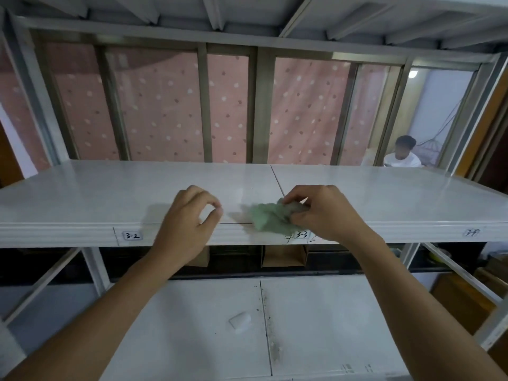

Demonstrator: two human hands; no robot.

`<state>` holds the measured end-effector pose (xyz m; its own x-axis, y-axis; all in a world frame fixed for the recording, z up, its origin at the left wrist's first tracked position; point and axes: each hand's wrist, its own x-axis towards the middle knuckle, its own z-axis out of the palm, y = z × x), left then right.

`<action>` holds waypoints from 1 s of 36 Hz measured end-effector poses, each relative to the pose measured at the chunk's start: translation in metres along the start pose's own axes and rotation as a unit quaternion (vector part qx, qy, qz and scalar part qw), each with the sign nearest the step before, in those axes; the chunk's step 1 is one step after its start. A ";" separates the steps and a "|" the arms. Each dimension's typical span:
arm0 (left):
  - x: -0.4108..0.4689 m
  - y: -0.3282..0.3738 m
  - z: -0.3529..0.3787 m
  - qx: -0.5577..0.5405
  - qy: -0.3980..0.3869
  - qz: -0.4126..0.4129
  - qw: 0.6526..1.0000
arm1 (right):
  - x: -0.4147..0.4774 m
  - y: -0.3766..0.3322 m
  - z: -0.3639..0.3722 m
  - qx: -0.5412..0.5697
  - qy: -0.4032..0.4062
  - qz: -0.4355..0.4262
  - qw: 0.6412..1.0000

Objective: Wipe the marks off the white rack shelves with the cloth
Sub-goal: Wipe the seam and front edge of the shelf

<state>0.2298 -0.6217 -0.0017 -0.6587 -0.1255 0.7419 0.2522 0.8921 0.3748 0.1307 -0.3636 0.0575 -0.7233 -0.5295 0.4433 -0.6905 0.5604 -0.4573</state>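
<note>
A crumpled pale green cloth [270,217] lies on the front part of the white rack shelf [110,193], near the label 3-3. My right hand [321,213] grips the cloth's right end with fingers and thumb. To the cloth's left, my left hand [189,218] hovers over the shelf's front edge, thumb and forefinger curled toward each other, holding nothing. Pen marks [288,239] show on the shelf's front lip by the 3-3 label. The lower shelf [192,347] carries a dirty streak [270,334] along its panel seam.
A small white block [240,321] lies on the lower shelf. Cardboard boxes [284,255] stand under the upper shelf. A pink dotted curtain [162,105] hangs behind the rack. A person in white [402,155] sits at the back right. The shelf above [247,12] overhangs.
</note>
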 end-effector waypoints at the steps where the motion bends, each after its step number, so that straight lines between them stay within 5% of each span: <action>1: -0.005 -0.010 -0.003 0.043 -0.001 0.012 0.999 | 0.003 0.003 0.002 -0.039 0.011 0.007 0.999; 11: -0.034 -0.047 -0.012 0.149 -0.007 0.106 0.983 | 0.015 -0.012 0.040 -0.324 -0.036 0.037 0.945; 22: -0.043 -0.057 -0.014 0.184 0.013 0.163 0.969 | 0.004 -0.044 0.053 -0.328 -0.052 0.032 0.943; 36: -0.050 -0.047 -0.009 0.168 0.028 0.118 0.978 | 0.028 -0.051 0.069 -0.274 -0.007 0.096 0.957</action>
<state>0.2576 -0.6614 -0.0514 -0.5673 0.0863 0.8190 0.1394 0.9902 -0.0077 0.1455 -0.4504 0.0402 -0.8398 -0.3892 0.3786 -0.4401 0.8963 -0.0549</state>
